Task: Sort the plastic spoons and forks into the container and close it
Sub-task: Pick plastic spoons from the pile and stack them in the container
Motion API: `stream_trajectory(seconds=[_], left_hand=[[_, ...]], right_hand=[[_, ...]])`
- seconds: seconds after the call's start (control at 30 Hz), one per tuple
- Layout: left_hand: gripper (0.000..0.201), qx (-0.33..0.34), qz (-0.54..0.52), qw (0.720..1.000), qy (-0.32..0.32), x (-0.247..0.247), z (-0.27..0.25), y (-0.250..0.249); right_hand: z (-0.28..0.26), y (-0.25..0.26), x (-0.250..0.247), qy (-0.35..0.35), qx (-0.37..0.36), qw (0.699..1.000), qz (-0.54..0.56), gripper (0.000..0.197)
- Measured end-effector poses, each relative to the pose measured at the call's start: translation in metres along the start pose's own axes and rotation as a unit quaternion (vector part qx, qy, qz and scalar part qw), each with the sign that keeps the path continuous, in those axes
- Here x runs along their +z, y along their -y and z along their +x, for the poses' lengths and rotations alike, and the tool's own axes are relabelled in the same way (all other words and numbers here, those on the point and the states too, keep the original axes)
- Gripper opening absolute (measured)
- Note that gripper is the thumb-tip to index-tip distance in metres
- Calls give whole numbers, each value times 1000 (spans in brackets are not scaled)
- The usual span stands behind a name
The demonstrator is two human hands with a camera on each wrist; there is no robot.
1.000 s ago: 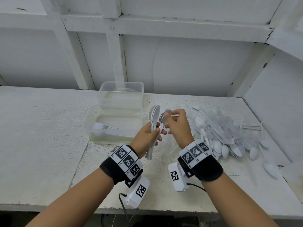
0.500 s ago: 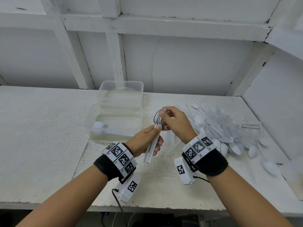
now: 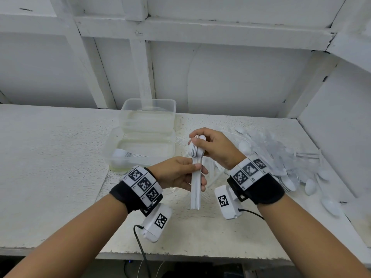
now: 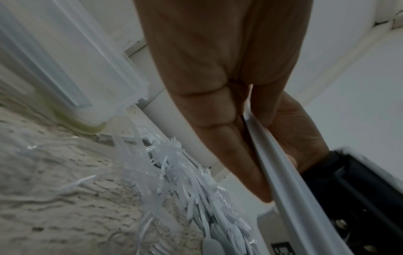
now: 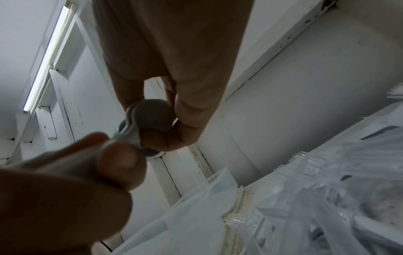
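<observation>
Left hand [image 3: 176, 173] grips the handles of stacked spoons [image 3: 196, 167]; right hand [image 3: 215, 148] pinches their bowls. Fingers hide the stack's middle. The spoon count is unclear.

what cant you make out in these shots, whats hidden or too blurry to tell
- Count of the stacked spoons: edge-on in the head view; the left hand and right hand cover parts.
- Contents of the container: hazy through clear walls, something white at the left end.
- Loose pile of cutlery: translucent, overlapping; spoons versus forks uncountable.
- Lid: cannot tell it apart from the tubs.
- Left wrist view: the stack is a blurred streak.
</observation>
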State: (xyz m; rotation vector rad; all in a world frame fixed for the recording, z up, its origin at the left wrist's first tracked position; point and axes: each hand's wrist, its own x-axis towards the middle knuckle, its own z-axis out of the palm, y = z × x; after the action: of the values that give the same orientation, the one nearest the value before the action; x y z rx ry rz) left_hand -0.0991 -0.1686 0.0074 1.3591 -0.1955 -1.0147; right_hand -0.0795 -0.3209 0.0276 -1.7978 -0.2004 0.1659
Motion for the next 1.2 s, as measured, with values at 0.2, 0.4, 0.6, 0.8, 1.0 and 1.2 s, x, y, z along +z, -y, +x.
stream_trajectory(seconds=[0.2, 0.4, 0.6, 0.8, 1.0, 1.2], left_hand=[[22, 8, 0, 1000, -20, 0, 3, -3], [18, 39, 17, 995, -95, -2, 5, -5], [19, 46, 0, 992, -119, -6, 5, -2], [16, 44, -6, 994, -101, -9, 4, -2], [20, 71, -30, 984, -162, -21, 5, -4], [21, 172, -232, 916, -277, -35, 8, -11]], right_hand=[[2, 6, 8, -43, -7, 995, -90, 23], [7, 11, 20, -136, 13, 984, -115, 47], [8, 10, 17, -141, 37, 989, -31, 24], [5, 11, 24, -152, 40, 987, 33, 8], [5, 13, 24, -115, 4, 993, 28, 8], [4, 3, 38, -96, -97, 955, -262, 30]])
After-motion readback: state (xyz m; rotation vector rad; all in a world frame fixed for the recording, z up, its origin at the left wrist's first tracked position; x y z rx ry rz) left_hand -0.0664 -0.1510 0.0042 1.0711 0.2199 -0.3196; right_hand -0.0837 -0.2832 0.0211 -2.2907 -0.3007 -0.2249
